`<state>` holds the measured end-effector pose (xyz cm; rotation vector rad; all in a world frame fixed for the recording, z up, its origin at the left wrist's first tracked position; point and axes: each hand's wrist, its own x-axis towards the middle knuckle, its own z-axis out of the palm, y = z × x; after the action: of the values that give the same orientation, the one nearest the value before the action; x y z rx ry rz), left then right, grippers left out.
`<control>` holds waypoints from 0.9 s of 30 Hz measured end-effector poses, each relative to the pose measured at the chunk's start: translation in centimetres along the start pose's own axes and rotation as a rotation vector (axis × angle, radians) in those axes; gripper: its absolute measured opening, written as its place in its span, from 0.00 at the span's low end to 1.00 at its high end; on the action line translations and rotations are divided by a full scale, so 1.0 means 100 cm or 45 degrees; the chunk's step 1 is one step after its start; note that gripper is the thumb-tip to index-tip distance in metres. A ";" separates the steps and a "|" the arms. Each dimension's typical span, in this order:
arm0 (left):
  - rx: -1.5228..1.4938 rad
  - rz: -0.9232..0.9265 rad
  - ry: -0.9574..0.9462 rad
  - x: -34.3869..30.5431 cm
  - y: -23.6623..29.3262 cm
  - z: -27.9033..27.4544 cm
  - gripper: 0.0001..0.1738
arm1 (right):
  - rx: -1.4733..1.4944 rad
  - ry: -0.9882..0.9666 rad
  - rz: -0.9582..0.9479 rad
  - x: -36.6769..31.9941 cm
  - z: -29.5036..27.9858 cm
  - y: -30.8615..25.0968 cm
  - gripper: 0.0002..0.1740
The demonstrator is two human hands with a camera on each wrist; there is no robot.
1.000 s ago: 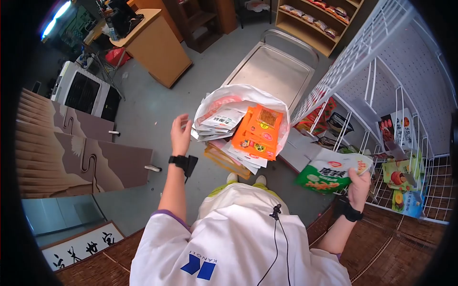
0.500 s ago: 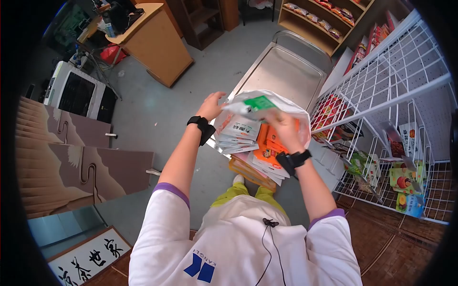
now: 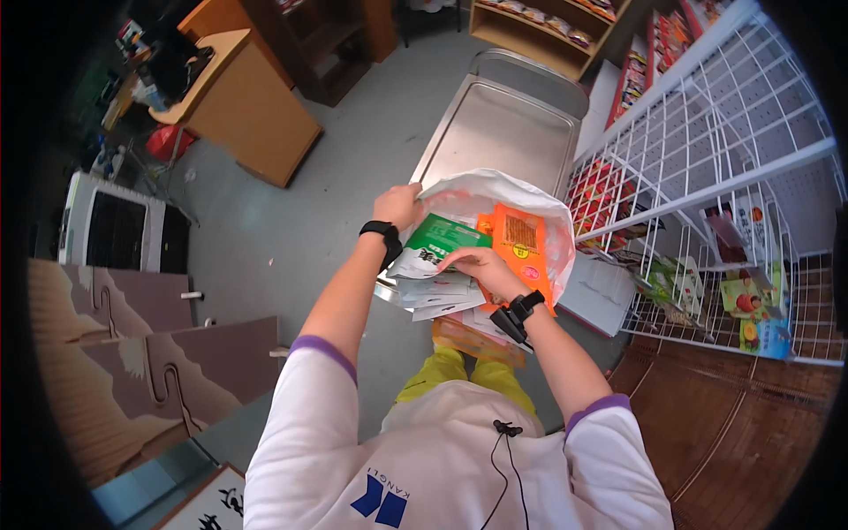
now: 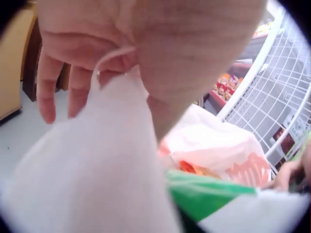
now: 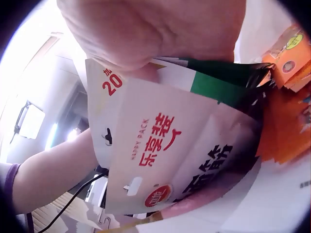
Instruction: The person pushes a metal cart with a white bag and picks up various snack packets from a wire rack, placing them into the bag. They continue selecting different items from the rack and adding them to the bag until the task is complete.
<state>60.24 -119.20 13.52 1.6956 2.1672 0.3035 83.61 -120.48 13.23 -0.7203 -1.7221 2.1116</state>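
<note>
A white plastic bag (image 3: 560, 216) stands open before the person, over the near end of a metal trolley. My left hand (image 3: 399, 205) pinches the bag's left rim; in the left wrist view the white plastic (image 4: 92, 165) hangs from thumb and forefinger, other fingers loose. Inside the bag, my right hand (image 3: 495, 272) holds a green and white snack packet (image 3: 446, 231) by its near edge, its fingers partly hidden. Beneath that lie several white packets (image 3: 437, 305), one with red lettering (image 5: 160, 145) in the right wrist view. Orange packets (image 3: 523, 238) fill the right side.
The steel trolley (image 3: 495, 132) extends away behind the bag. To the right stands a white wire rack (image 3: 707, 115) with snack packets in its baskets. A wooden desk (image 3: 252, 110) and an air cooler (image 3: 115, 225) are at left, with a snack shelf (image 3: 521, 44) at the back.
My right hand has carried the green and white packet from beside the rack leftward and down into the bag. My left hand has moved from beside the bag onto its rim and grips it.
</note>
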 end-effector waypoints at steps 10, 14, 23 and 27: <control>-0.215 0.103 -0.130 -0.027 -0.019 -0.016 0.18 | -0.708 0.463 -0.421 0.032 -0.015 0.059 0.14; -0.437 0.017 -0.016 -0.043 -0.012 -0.005 0.23 | -1.059 0.400 -0.386 0.012 -0.017 0.038 0.25; -0.883 -0.075 0.275 -0.110 -0.040 0.013 0.31 | -0.788 0.510 -0.301 -0.091 -0.062 -0.010 0.27; -0.935 -0.218 0.494 -0.159 -0.060 0.042 0.29 | -0.322 0.883 -0.168 -0.190 -0.122 -0.020 0.16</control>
<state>59.96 -136.29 9.84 1.0857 2.0377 1.2814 106.04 -120.46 16.77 -1.1955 -1.5751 1.3283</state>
